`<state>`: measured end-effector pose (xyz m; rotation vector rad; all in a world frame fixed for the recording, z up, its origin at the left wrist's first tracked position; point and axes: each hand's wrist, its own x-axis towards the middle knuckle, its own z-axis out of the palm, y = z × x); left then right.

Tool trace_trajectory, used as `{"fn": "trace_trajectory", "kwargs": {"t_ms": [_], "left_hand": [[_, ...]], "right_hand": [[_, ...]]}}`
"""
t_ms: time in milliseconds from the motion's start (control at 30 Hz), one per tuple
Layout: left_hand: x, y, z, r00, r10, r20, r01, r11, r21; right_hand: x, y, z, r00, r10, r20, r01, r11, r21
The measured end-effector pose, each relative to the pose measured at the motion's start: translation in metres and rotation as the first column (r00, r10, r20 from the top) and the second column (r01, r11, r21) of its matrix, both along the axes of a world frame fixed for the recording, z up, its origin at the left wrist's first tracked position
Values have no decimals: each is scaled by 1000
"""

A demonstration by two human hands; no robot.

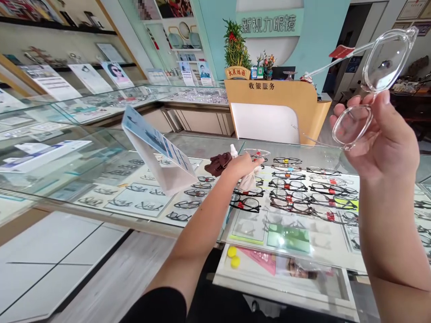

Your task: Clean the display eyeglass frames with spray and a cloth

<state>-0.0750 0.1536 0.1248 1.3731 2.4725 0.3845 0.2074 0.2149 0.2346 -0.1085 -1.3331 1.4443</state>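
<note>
My right hand [384, 130] is raised at the right and pinches a pair of clear-framed glasses [370, 101] near the bridge. A red tag [341, 51] hangs on one of its temples. Over the glass counter, my left hand [243, 166] is closed on a cream cloth [249, 180], which bunches below the fingers. Just beyond those fingers lies another clear pair of glasses [257, 153]. Beside the left hand are a crumpled dark brown cloth [218, 164] and a small white bottle [233, 151]. Rows of dark-framed glasses [289, 185] with coloured tags lie to the right.
A tilted display card stand [158, 152] stands on the glass counter, left of my arm. Below the counter, a drawer [286, 291] is pulled out near my body. Further glass cases [101, 110] line the left, and a wooden reception desk [274, 114] stands ahead.
</note>
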Motion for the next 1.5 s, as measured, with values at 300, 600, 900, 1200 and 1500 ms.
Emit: {"fn": "trace_trajectory", "kwargs": {"t_ms": [300, 600, 900, 1200, 1500], "left_hand": [[-46, 3, -15, 978, 205, -21, -197, 960, 197], [-44, 11, -22, 990, 140, -14, -137, 982, 127], [-22, 0, -9, 994, -57, 95, -41, 605, 795], [38, -2, -15, 449, -666, 596, -154, 599, 786], [46, -22, 8, 137, -615, 776, -125, 767, 630]], "right_hand": [[3, 3, 3, 991, 54, 118, -59, 998, 35], [-14, 3, -45, 980, 72, 184, -49, 990, -130], [-27, 12, -87, 982, 160, 104, -128, 955, -268], [-31, -3, -101, 967, 222, 128, -177, 938, -297], [-35, -6, -103, 957, 246, 154, -187, 928, -323]]}}
